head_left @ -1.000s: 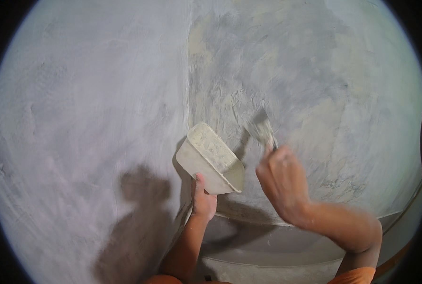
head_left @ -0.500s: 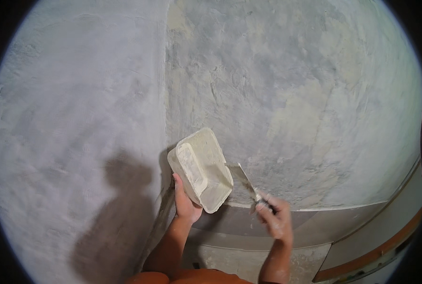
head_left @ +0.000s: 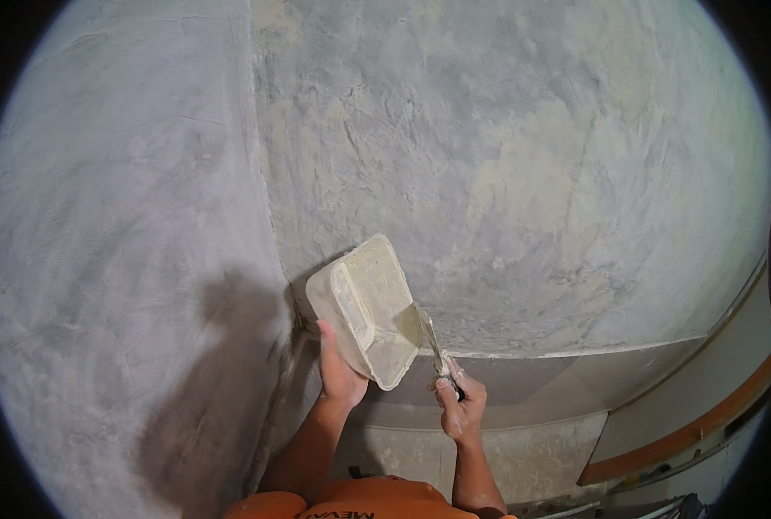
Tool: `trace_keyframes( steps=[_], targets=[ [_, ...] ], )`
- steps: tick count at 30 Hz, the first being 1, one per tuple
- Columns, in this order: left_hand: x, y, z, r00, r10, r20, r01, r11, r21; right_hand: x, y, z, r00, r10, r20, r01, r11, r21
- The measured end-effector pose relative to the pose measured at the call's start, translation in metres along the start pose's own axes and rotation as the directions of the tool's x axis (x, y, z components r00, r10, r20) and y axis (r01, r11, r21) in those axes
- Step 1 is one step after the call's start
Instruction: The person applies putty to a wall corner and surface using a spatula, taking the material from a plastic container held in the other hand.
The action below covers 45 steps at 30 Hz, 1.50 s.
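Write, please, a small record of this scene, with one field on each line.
Left hand: holds the pale container, thumb on its outer side
Container pose: tilted, open side partly toward the camera; pale coating inside
Right hand: grips the scraper by its handle
Scraper place: blade beside the container's right rim; contact hard to tell
Setting: left wall and right wall meet in a corner; right wall patchy grey and yellowish
Shadow: dark shape on left wall
Clothing: orange, at lower edge

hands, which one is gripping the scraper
The right hand, the one with the dark handle of the scraper in its fingers; the left hand instead supports the pale tub.
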<state>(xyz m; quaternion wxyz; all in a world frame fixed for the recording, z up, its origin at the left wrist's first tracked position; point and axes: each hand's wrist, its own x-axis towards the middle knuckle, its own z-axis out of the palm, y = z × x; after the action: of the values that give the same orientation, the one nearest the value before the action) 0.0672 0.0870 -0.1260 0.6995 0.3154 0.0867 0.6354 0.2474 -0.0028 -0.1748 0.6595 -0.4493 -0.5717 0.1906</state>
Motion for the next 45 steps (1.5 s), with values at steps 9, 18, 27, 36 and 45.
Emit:
trace_keyframes(
  steps=[9, 18, 27, 36, 45],
  targets=[
    [0.000, -0.026, -0.015, 0.993, -0.089, 0.074, 0.086, 0.995, 0.045, 0.009, -0.008, 0.001, 0.995, -0.010, -0.103, -0.008, 0.985, -0.173],
    [0.003, -0.011, -0.032, 0.996, -0.078, 0.041, 0.072, 0.988, 0.134, 0.010, -0.001, -0.018, 0.954, 0.238, -0.184, -0.281, 0.924, -0.259],
    [0.045, -0.011, -0.146, 0.867, 0.348, 0.356, -0.493, 0.705, 0.510, -0.016, -0.052, -0.025, 0.910, 0.415, 0.026, -0.415, 0.904, 0.103],
    [0.020, -0.015, -0.068, 0.951, 0.201, 0.236, -0.266, 0.920, 0.287, -0.005, -0.067, 0.014, 0.984, -0.049, -0.170, -0.003, 0.956, -0.292],
    [0.004, -0.003, -0.083, 0.981, 0.160, 0.106, -0.192, 0.825, 0.531, -0.006, -0.084, 0.023, 0.963, -0.060, -0.263, -0.029, 0.947, -0.321]
  ],
)
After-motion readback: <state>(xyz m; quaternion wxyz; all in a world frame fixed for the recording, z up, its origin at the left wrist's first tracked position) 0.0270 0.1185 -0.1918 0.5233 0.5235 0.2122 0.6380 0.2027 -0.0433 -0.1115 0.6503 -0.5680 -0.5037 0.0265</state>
